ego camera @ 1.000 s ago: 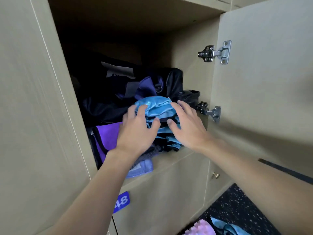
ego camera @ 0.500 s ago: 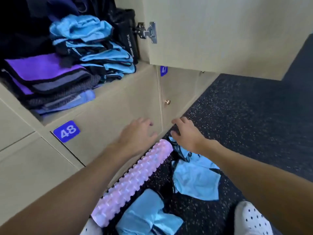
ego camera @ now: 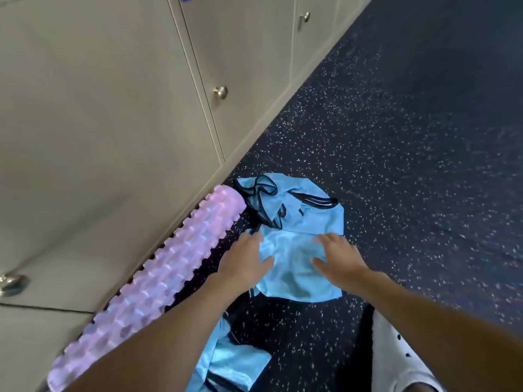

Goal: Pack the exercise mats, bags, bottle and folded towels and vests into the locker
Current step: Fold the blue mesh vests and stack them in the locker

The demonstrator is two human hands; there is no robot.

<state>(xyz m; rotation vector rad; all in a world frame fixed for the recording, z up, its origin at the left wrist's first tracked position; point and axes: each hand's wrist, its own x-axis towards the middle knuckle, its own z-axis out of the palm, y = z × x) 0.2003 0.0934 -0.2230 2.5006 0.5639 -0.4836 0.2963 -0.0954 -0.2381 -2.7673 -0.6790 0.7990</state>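
A light blue vest (ego camera: pixel 300 222) with black trim lies crumpled on the dark speckled floor. My left hand (ego camera: pixel 246 260) rests on its left edge with fingers spread. My right hand (ego camera: pixel 338 257) is on its right part, fingers also apart. Neither hand has closed on the cloth. A second light blue vest (ego camera: pixel 229 363) lies nearer to me, partly hidden under my left forearm. A pink ridged foam roller (ego camera: pixel 158 281) lies along the foot of the lockers, left of my left hand. The open locker is out of view.
Closed beige locker doors (ego camera: pixel 113 108) with round metal knobs (ego camera: pixel 220 92) fill the left side. Dark speckled rubber floor (ego camera: pixel 396 137) stretches to the right. My white dotted trouser knee (ego camera: pixel 396 360) shows at the bottom right.
My view dropped from the open locker to the floor. Both hands left the stacked blue vests in the locker, came down past the roller and now lie on the vest on the floor.
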